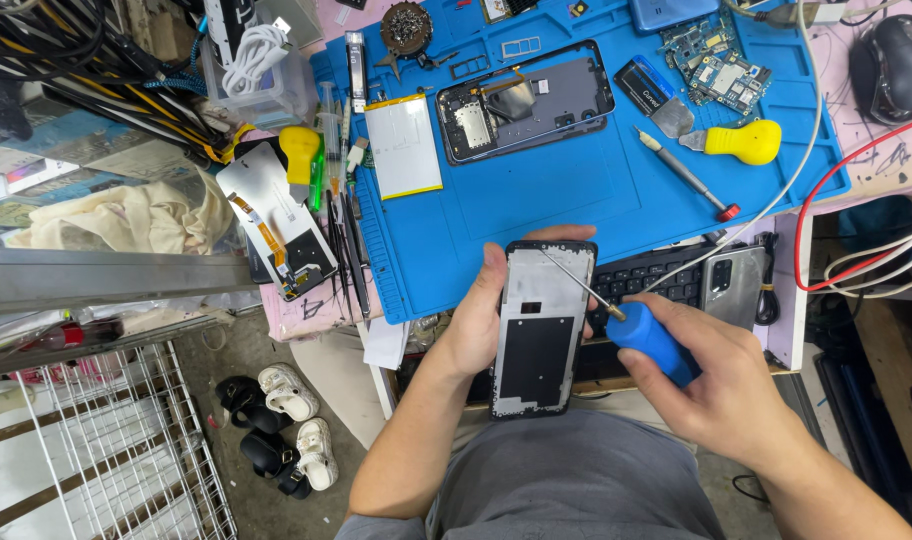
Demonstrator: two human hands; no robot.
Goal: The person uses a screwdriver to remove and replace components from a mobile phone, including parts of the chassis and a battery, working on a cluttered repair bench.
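— Now, what's my left hand (473,325) got?
— It's wrapped around the black-and-silver phone frame (538,325), held above the lap at the desk (536,190) edge.
— And my right hand (721,385)?
— Closed on the blue-handled screwdriver (651,340), whose thin tip rests on the frame's upper part.

Blue-handled screwdriver (644,335), black-and-silver phone frame (538,325), blue mat (566,190)

opened phone (526,100) lies on mat (536,200), battery (404,146) to its left.
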